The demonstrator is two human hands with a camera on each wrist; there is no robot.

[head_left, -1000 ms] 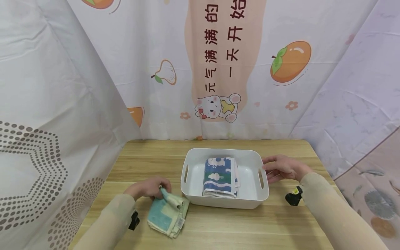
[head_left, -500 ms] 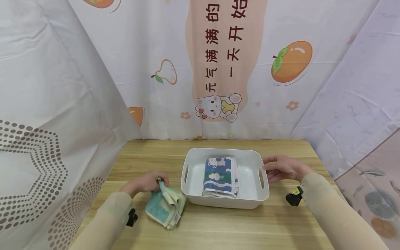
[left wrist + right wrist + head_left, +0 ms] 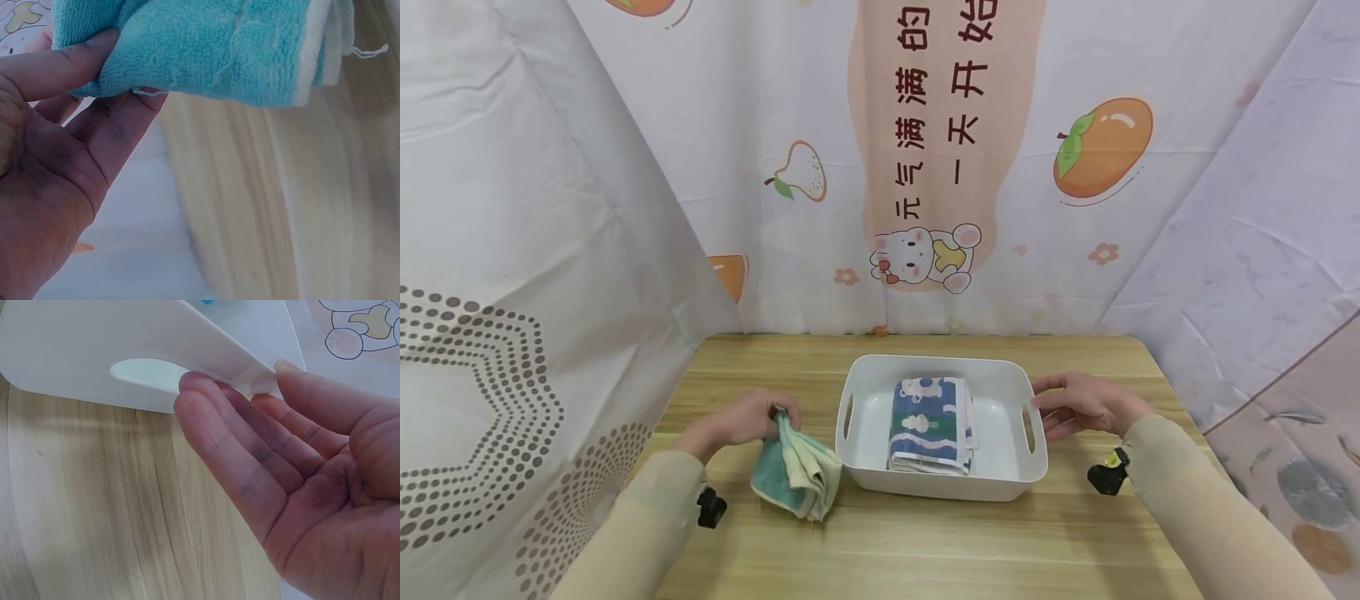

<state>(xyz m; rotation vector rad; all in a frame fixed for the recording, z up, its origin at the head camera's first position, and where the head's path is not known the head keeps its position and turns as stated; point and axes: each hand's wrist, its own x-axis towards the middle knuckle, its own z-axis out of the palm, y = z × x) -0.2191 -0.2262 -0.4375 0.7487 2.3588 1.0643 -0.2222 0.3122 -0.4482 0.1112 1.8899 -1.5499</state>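
My left hand (image 3: pixel 747 419) pinches one end of a folded teal and cream towel (image 3: pixel 797 471) between thumb and fingers. The towel hangs from the grip, left of a white plastic basket (image 3: pixel 940 486). In the left wrist view its teal terry side (image 3: pixel 187 53) faces me, with loose threads at the edges. My right hand (image 3: pixel 1081 406) is at the basket's right end. In the right wrist view its fingers (image 3: pixel 231 456), only slightly bent, touch the outer wall near the handle slot, the thumb tip at the rim. A folded blue, white and green towel (image 3: pixel 927 425) lies inside the basket.
The basket stands on a wooden table (image 3: pixel 925 550). A white curtain (image 3: pixel 820 308) printed with fruit and a cartoon rabbit hangs behind the table. More curtains hang at the left and right. Small black devices (image 3: pixel 1107 472) are strapped to both wrists.
The left hand has moved slightly up and to the left, drawing the teal and cream towel with it; the towel now hangs more bunched. The right hand and the basket have stayed put.
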